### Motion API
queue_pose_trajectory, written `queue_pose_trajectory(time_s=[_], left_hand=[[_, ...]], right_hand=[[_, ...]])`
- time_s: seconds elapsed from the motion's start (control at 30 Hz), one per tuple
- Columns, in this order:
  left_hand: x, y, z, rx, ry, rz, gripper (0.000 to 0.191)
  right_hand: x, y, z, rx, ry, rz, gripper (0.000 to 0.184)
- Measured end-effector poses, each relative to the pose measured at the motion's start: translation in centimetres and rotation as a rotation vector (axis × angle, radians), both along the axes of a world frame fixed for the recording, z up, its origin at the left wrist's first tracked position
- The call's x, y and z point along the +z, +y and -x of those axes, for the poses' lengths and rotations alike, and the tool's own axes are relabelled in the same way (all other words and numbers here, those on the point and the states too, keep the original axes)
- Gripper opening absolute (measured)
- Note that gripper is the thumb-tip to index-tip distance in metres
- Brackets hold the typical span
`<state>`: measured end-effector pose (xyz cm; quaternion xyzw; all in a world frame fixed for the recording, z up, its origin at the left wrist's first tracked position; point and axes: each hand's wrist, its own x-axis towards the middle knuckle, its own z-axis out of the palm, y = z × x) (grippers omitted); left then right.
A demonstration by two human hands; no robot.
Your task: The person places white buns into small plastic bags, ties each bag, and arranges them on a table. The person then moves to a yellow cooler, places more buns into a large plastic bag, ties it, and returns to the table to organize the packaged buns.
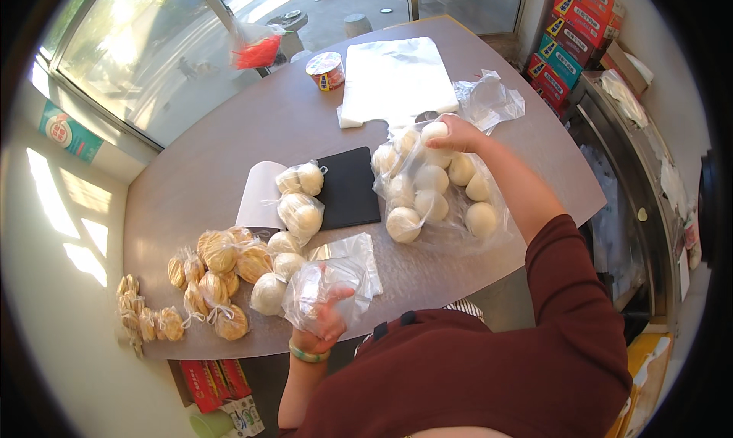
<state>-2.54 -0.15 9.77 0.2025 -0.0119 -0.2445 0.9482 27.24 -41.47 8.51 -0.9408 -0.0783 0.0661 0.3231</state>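
Observation:
My right hand (458, 134) grips a white steamed bun (434, 131) at the upper edge of a large clear plastic bag (452, 209) that holds several more round buns. My left hand (323, 318), with a bangle at the wrist, holds a small clear plastic bag (326, 289) near the table's front edge; a whitish shape shows through it, but its contents are unclear. Flat clear bags (366, 260) lie just beyond that hand. Left of it are bagged white buns (269, 294). More bagged buns (300, 215) rest partly on a black notebook (349, 189) and its white page (260, 195).
Bagged yellowish flatbreads (217, 252) lie at the table's left. Farther back are a stack of white plastic bags (395, 77), an instant noodle cup (325, 72) and crumpled plastic (492, 100). Stacked cartons (572, 49) stand beyond the right edge, and windows border the far left.

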Motion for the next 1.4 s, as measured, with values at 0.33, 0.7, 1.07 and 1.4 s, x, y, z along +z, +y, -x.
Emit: queue_pose_trajectory(time_s=[0.33,0.7,1.07,1.4], left_hand=[[-0.2,-0.3,0.2,0.002,0.054,0.002,0.067],[0.0,-1.4,0.1,0.029,0.054,0.022,0.062],[-0.8,-1.0,0.1,0.014,0.07,0.061,0.059],[-1.5,-1.0,0.1,0.017,0.142,0.033,0.056]], right_hand=[[1.3,1.8,-0.9,-0.35,0.241,-0.967,0.09],[3.0,2.8,0.1,0.338,0.391,0.267,0.082],[3.0,4.5,-1.3,0.617,0.083,0.501,0.08],[-0.9,8.1,0.5,0.378,0.089,0.902,0.08]])
